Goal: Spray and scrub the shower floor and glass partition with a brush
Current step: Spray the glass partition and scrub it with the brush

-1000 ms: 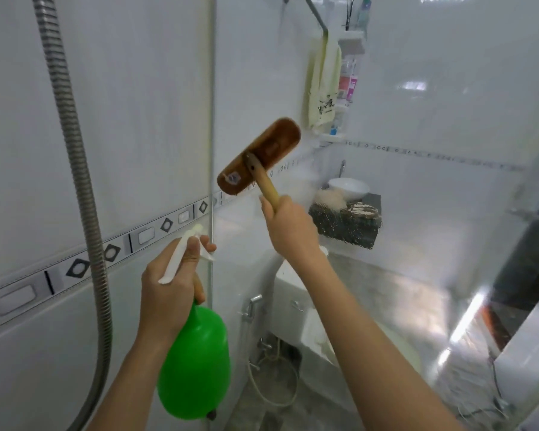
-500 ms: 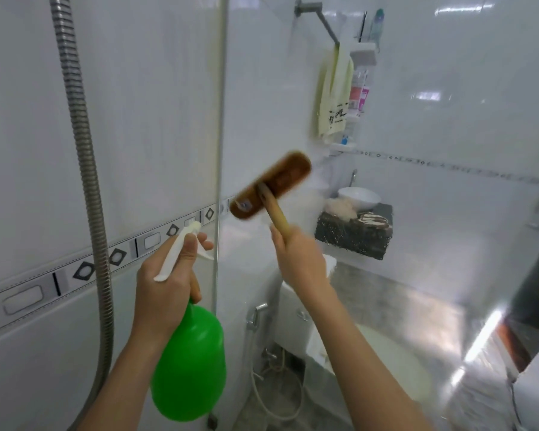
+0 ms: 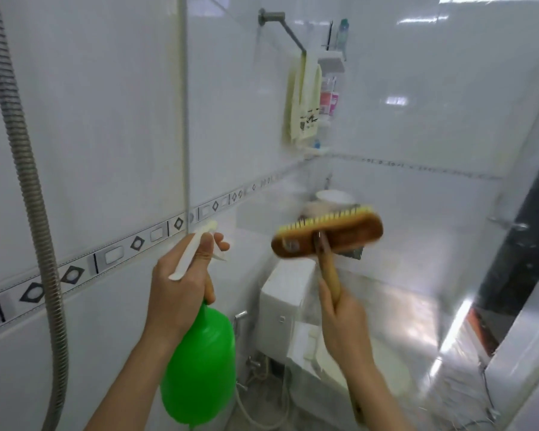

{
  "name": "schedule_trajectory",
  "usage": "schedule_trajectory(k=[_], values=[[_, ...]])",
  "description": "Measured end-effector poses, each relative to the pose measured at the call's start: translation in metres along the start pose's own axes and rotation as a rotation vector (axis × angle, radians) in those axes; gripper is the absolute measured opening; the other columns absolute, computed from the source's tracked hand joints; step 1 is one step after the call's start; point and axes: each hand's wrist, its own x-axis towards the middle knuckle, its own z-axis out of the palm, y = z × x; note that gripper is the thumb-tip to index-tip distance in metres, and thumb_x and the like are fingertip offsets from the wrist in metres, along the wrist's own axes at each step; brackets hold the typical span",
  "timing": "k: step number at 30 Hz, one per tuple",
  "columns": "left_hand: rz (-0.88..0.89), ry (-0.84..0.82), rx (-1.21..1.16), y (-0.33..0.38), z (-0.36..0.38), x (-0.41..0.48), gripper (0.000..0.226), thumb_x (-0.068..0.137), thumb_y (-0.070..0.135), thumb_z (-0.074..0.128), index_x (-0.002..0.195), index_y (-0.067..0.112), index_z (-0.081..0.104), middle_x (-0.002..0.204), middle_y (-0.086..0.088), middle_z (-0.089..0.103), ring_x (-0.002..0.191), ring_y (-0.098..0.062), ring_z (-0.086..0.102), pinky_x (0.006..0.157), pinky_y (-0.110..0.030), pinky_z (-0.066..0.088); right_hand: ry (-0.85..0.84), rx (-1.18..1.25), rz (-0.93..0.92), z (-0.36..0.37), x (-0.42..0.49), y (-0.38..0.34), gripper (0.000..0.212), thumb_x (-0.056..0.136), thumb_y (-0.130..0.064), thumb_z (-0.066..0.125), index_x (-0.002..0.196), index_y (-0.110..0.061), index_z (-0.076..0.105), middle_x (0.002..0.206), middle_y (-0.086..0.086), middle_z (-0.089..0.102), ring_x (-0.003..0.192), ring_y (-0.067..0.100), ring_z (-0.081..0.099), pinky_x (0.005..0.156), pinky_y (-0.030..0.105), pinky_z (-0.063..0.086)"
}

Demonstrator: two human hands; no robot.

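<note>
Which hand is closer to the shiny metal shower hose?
Left. The left hand, gripping the green spray bottle, is right of the shower hose; the right hand, holding the brush, is farther right.

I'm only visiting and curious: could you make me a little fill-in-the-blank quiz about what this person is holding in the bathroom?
1. The left hand holds a plastic spray bottle with a white trigger and a round body coloured ____.
2. The right hand grips the brown wooden scrubbing brush by its ____.
3. The brush's bristles are coloured ____.
4. The ribbed metal shower hose hangs at the picture's ____ edge.
Missing words: green; handle; yellow; left.
</note>
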Motion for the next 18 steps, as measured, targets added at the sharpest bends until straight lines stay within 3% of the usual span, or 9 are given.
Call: schedule_trajectory(k=[2,5,7,9,13,18], values=[[-0.002,-0.022,-0.024,0.002,0.010,0.000,0.035,0.099,0.047,0.045,0.094,0.026,0.073,0.082,-0.012,0.074,0.040,-0.016,0.049,0.057,-0.030,0.044,0.031,-0.018,-0.015,-0.008,-0.001,0.000,0.062,0.085,-0.067,0.028,0.096,-0.017,0.062,0.076,0.006,0.064,0.067,0.020,0.061,0.068,0.049,0.055],[-0.004,-0.049,-0.043,0.007,0.020,0.000,0.032,0.101,0.043,0.046,0.094,0.027,0.073,0.083,-0.011,0.074,0.041,-0.019,0.049,0.055,-0.029,0.043,0.085,-0.008,-0.189,-0.040,0.056,-0.049,0.044,0.097,-0.051,0.035,0.113,-0.019,0.061,0.075,0.004,0.062,0.066,0.018,0.060,0.065,0.042,0.055],[-0.005,-0.071,-0.062,0.010,0.028,0.000,0.033,0.103,0.042,0.046,0.095,0.026,0.073,0.087,-0.003,0.075,0.043,-0.022,0.048,0.054,-0.029,0.043,0.162,0.039,-0.207,-0.067,0.086,-0.068,0.040,0.098,-0.050,0.038,0.088,-0.019,0.061,0.064,-0.001,0.055,0.056,0.011,0.053,0.053,0.032,0.046],[-0.004,-0.091,-0.093,0.014,0.036,0.000,0.032,0.103,0.042,0.046,0.095,0.028,0.073,0.088,-0.001,0.075,0.043,-0.023,0.047,0.053,-0.028,0.041,0.213,0.072,-0.161,-0.075,0.077,-0.046,0.042,0.096,-0.051,0.039,0.069,-0.022,0.049,0.057,-0.004,0.049,0.048,0.005,0.046,0.048,0.025,0.039],[0.021,-0.136,-0.135,0.023,0.051,0.000,0.031,0.103,0.039,0.046,0.097,0.025,0.073,0.094,0.006,0.076,0.042,-0.022,0.045,0.050,-0.025,0.040,0.219,0.126,0.059,-0.057,-0.002,0.026,0.050,0.088,-0.059,0.036,0.064,-0.016,0.047,0.054,0.000,0.047,0.041,0.001,0.043,0.042,0.014,0.036],[0.016,-0.202,-0.171,0.036,0.069,0.001,0.033,0.103,0.039,0.046,0.098,0.021,0.073,0.094,0.006,0.076,0.042,-0.021,0.045,0.048,-0.025,0.041,0.218,0.057,-0.082,-0.115,0.069,-0.035,0.046,0.093,-0.057,0.040,0.066,-0.020,0.048,0.056,-0.003,0.048,0.048,0.010,0.047,0.048,0.028,0.041]])
